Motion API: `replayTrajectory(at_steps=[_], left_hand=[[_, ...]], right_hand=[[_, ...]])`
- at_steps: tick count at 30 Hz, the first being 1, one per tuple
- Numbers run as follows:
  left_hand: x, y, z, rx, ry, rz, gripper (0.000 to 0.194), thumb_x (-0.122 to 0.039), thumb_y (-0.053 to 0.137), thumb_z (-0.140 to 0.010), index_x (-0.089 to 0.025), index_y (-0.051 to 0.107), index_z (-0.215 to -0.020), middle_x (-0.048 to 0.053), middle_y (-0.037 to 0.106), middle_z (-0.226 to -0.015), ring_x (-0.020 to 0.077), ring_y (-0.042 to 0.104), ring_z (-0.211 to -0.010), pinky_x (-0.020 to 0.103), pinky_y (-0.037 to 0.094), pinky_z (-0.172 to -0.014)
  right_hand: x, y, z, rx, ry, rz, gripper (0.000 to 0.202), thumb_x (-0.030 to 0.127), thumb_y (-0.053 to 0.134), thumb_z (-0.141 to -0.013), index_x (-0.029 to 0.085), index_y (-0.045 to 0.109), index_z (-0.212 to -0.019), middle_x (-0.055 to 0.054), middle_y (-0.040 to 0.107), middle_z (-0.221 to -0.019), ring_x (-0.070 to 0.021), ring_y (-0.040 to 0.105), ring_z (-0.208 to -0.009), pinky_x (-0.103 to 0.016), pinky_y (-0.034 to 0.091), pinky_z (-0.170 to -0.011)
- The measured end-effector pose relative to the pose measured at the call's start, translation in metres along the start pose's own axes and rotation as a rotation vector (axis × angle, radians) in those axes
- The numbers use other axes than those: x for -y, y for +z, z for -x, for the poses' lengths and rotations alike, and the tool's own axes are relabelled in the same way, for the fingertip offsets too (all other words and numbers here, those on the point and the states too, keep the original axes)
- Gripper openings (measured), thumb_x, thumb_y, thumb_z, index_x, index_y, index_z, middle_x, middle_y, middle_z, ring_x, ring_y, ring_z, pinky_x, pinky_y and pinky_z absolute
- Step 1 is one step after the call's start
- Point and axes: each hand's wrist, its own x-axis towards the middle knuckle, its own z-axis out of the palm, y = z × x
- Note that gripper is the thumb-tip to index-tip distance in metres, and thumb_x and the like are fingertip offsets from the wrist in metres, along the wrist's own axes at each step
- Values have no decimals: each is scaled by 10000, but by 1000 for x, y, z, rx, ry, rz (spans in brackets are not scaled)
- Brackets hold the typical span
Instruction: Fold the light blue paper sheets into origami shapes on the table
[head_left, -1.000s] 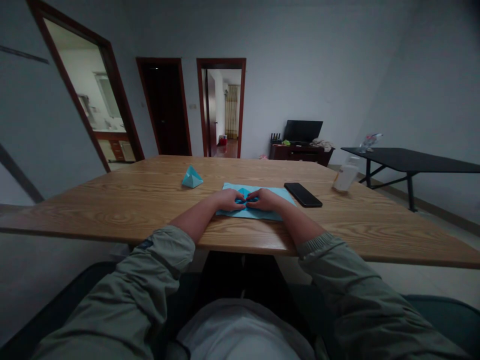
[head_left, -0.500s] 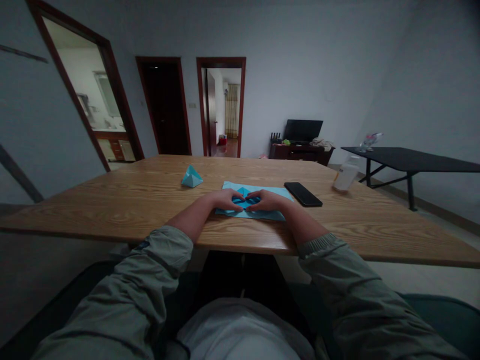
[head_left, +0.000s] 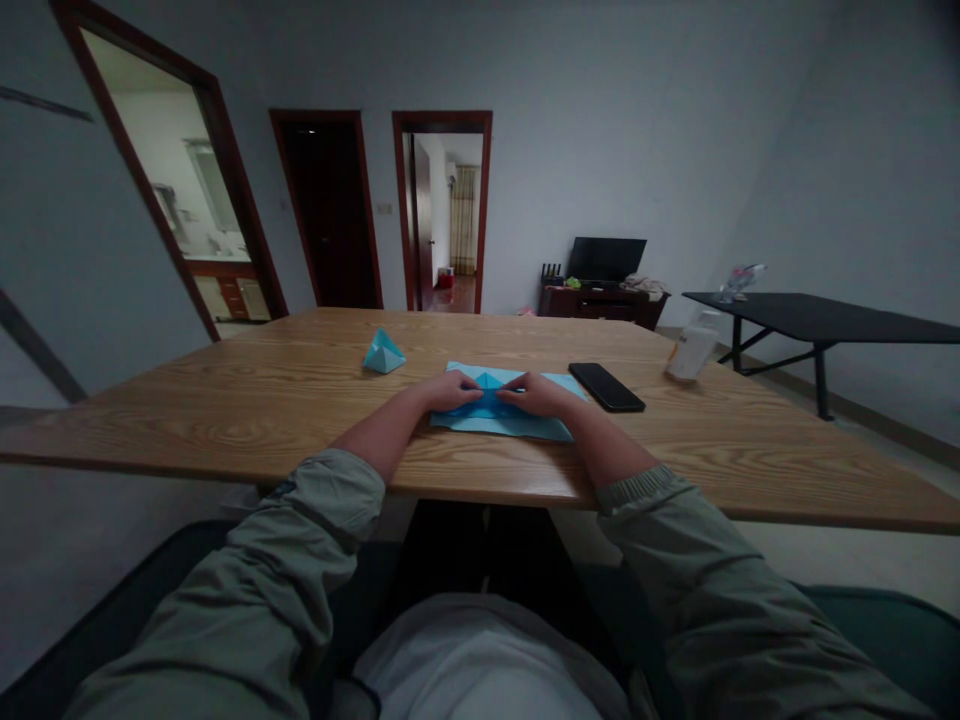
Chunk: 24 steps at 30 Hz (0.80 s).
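Note:
A partly folded piece of blue paper (head_left: 490,404) lies between my hands, its pointed tip facing away from me. My left hand (head_left: 452,391) pinches its left side, thumb and fingers closed. On the opposite side my right hand (head_left: 534,393) is closed on the paper's right edge. Under both hands is a flat light-blue sheet (head_left: 517,430) near the table's front edge. To the left, beyond my left hand, stands a folded blue paper shape (head_left: 384,353) with a pointed top.
The wooden table (head_left: 262,410) spreads wide before me. A black phone (head_left: 606,387) lies right of the sheet, and a clear plastic bottle (head_left: 693,348) stands farther right. Behind it is a black table (head_left: 832,318). A television (head_left: 607,262) stands by the far wall.
My fingers have drawn back from the lower edge of the folded blue paper and now pinch nearer its middle. More of the paper shows between my hands.

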Motion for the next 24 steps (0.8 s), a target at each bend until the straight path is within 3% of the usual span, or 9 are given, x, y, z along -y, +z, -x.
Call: replayTrajectory(at_steps=[5,13,19,24], left_hand=[[5,-3,0,-62,-20,-17,387,-411,517,-809,-171,671,-1071,30,691,-1009,166,606,-851,249,454,-765],[7,-7,3,-98,2,33,406,-321,599,-743,-152,648,-1109,66,668,-1089,195,608,-949,277,462,-853],[18,-3,1,-131,-40,162,480,-252,599,-736,-157,568,-1205,81,678,-1046,165,634,-862,267,496,-779],[28,-1,-1,-198,-119,108,505,-272,630,-722,-180,552,-1212,59,684,-1021,157,635,-842,248,494,-741]], right_hand=[[-5,2,-3,-46,-13,7,347,437,535,-849,170,716,-977,-24,702,-810,-139,569,-632,-222,396,-572],[-16,6,-9,-102,-56,7,245,306,573,-830,180,707,-992,-33,713,-923,-154,612,-722,-221,434,-636],[-24,10,-14,-147,-58,-5,216,236,566,-829,193,711,-983,-31,712,-954,-155,633,-783,-219,453,-711],[-24,9,-14,-169,-5,8,189,233,574,-827,187,702,-958,-36,710,-949,-151,636,-804,-208,450,-720]])
